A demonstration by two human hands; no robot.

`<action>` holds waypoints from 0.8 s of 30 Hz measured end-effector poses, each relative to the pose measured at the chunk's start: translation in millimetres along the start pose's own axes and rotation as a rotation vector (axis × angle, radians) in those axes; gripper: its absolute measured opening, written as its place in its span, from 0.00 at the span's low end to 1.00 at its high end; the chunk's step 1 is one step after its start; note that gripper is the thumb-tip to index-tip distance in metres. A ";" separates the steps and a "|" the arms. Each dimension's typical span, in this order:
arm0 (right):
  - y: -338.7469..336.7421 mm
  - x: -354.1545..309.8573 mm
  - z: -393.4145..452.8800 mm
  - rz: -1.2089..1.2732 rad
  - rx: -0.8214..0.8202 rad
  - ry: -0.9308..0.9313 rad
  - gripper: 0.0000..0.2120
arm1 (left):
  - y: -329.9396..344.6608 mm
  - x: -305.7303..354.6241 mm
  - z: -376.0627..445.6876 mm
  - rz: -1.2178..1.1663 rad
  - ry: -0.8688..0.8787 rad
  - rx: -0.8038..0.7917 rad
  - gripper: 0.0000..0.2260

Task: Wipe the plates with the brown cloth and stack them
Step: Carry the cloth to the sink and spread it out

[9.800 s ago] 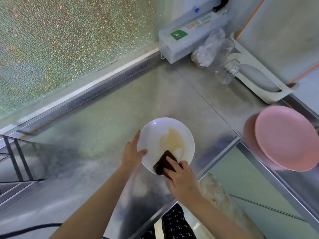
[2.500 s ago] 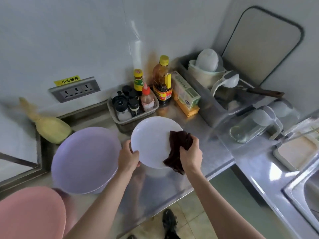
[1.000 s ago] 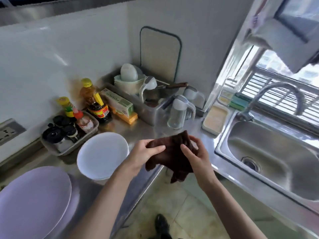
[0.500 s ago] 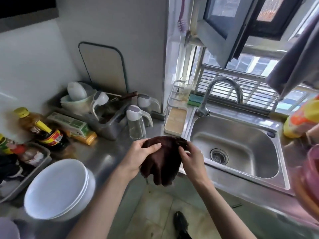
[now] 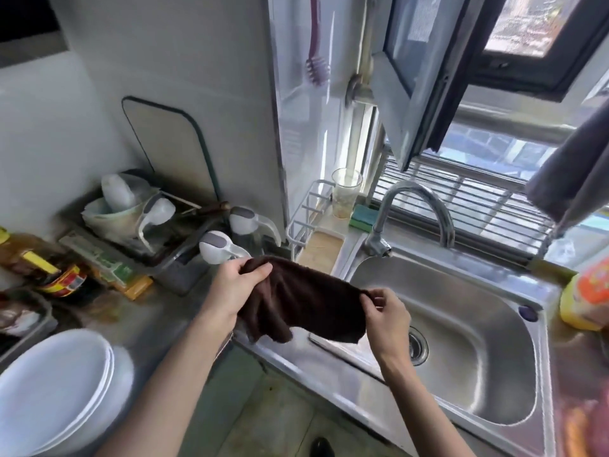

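The brown cloth point(image 5: 303, 301) hangs stretched between both hands, above the left rim of the steel sink point(image 5: 468, 344). My left hand point(image 5: 235, 285) grips its left end in a fist. My right hand point(image 5: 384, 316) pinches the right corner between thumb and fingers. A stack of white plates point(image 5: 56, 390) sits on the counter at the lower left, apart from both hands.
A curved tap point(image 5: 412, 212) rises behind the sink. Dish rack point(image 5: 131, 219) with bowls, two clear jugs point(image 5: 227, 252) and sauce bottles point(image 5: 43, 265) crowd the counter's back. A yellow bottle point(image 5: 583, 298) stands right of the sink. An open window frame point(image 5: 428, 77) juts overhead.
The view has swung right toward the sink. The bunched cloth has been pulled out wide between the hands, and the right hand has moved over the basin.
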State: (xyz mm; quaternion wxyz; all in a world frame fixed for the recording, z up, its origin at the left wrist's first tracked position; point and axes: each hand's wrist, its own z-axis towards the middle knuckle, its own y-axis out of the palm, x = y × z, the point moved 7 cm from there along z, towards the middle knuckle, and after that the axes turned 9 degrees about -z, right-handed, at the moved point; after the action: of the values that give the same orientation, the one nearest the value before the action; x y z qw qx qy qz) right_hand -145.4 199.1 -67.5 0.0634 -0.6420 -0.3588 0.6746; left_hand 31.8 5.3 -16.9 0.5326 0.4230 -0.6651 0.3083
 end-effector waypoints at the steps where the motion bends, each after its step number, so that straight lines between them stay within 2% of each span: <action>1: -6.6 -0.9 4.3 0.028 0.021 0.032 0.04 | -0.1 -2.0 3.5 0.047 -0.007 0.037 0.05; 3: -14.2 -15.5 7.4 0.072 0.037 0.044 0.07 | 7.4 -10.0 5.0 0.092 -0.046 0.061 0.04; 6: -4.8 -54.7 -0.1 0.177 -0.050 -0.004 0.06 | 39.9 -22.3 -3.4 0.031 -0.155 -0.032 0.06; 8: 11.0 -81.0 -9.8 0.268 -0.172 -0.056 0.04 | 65.3 -23.8 -8.7 -0.063 -0.246 -0.149 0.13; 10: 25.7 -103.5 -20.7 0.323 -0.354 -0.097 0.08 | 84.7 -16.9 -11.8 -0.183 -0.305 -0.281 0.20; 12: 29.9 -117.1 -24.7 0.410 -0.532 -0.051 0.13 | 90.4 -8.1 -8.8 -0.306 -0.295 -0.348 0.22; 13: 25.6 -119.2 -22.2 0.483 -0.561 -0.018 0.13 | 88.8 -6.1 -4.0 -0.346 -0.282 -0.361 0.23; 15: 7.5 -108.0 0.9 0.534 -0.398 -0.045 0.11 | 85.1 -1.5 6.7 -0.335 -0.255 -0.392 0.22; 16: -1.8 -98.0 17.8 0.450 -0.272 -0.096 0.11 | 82.1 1.1 12.4 -0.316 -0.250 -0.395 0.19; 17: -5.0 -89.9 31.5 0.357 -0.227 -0.097 0.13 | 80.0 3.8 17.5 -0.302 -0.252 -0.402 0.16; 18: 1.1 -88.8 42.5 0.309 -0.291 -0.087 0.17 | 78.5 7.0 22.1 -0.284 -0.254 -0.414 0.13; 20: 37.3 -85.9 49.3 0.458 -0.663 0.104 0.26 | 77.6 13.0 31.5 -0.261 -0.252 -0.449 0.07; 22: 62.0 -89.8 40.0 0.616 -0.925 0.269 0.25 | 75.7 18.3 43.1 -0.262 -0.259 -0.445 0.05; 23: 69.1 -88.9 42.1 0.676 -0.948 0.273 0.23 | 72.7 19.4 50.9 -0.246 -0.263 -0.422 0.05; 24: 73.4 -85.6 49.1 0.738 -0.892 0.249 0.20 | 68.7 21.0 59.2 -0.198 -0.260 -0.400 0.04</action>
State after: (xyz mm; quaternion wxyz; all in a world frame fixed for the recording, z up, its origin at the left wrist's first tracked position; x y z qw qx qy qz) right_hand -148.2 78.7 -42.8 -0.4099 -0.7633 -0.3505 0.3557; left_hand -57.5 -19.5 -8.1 0.5431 0.4085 -0.7311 0.0601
